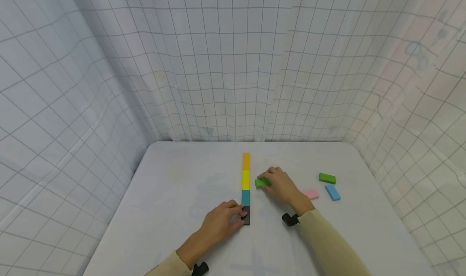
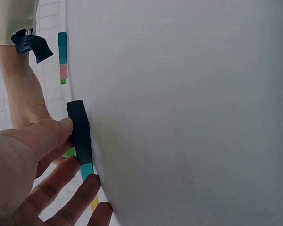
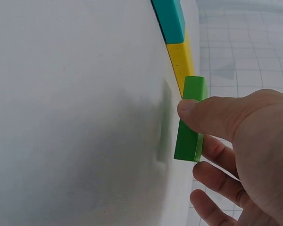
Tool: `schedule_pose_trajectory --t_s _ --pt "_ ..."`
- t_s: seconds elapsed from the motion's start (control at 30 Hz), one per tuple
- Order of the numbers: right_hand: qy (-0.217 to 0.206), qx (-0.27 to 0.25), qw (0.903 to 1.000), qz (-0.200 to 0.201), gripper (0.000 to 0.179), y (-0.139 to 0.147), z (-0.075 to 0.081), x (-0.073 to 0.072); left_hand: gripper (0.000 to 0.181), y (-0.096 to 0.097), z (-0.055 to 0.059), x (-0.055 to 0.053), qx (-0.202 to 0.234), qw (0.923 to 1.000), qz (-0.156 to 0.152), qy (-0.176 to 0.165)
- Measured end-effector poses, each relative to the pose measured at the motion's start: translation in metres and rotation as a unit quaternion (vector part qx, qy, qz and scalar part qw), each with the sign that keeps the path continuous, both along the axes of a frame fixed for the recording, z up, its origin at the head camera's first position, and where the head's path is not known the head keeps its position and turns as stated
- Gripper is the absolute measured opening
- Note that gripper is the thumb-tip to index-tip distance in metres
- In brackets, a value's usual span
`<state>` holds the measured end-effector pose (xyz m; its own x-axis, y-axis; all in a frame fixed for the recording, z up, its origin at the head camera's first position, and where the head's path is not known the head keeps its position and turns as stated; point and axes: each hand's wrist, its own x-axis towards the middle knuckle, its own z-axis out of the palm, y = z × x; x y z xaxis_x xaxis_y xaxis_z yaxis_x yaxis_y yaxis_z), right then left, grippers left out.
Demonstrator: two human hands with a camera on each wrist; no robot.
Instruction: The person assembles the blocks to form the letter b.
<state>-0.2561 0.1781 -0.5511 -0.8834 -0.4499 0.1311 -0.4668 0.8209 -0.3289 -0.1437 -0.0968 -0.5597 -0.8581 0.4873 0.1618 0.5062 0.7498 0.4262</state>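
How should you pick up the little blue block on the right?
Probably pinch the middle of the blue block's two long sides, thumb on one and fingers on the other, coming down from above. It lies flat, so those sides face outward. Its far end sits close to a green block, so gripping end to end looks more awkward.

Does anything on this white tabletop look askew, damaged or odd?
Nothing looks damaged. The orange rectangular block, yellow rectangular block, teal rectangular block and black rectangular block form a nearly straight row. Only the loose green rectangular block, light-blue rectangular block and partly covered pink block, right of the right hand, look untidy, lying at differing angles.
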Motion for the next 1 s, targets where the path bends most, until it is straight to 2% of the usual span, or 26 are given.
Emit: schedule_pose_trajectory --t_s 0.37,0.77,1.0 --pt "-0.004 0.002 1.0 -0.003 0.035 -0.0006 0.0031 0.0035 0.022 -0.0011 0.0007 -0.0011 -0.002 1.0 -0.002 0.005" --pt "0.003 -0.001 1.0 0.003 0.035 -0.001 0.0062 0.0017 0.021 -0.0017 0.001 -0.001 -0.001 1.0 -0.008 0.0" --pt "-0.007 0.008 0.9999 0.007 0.034 -0.0068 0.0049 -0.0026 0.021 -0.0031 0.0003 -0.0008 0.001 1.0 -0.007 0.001"
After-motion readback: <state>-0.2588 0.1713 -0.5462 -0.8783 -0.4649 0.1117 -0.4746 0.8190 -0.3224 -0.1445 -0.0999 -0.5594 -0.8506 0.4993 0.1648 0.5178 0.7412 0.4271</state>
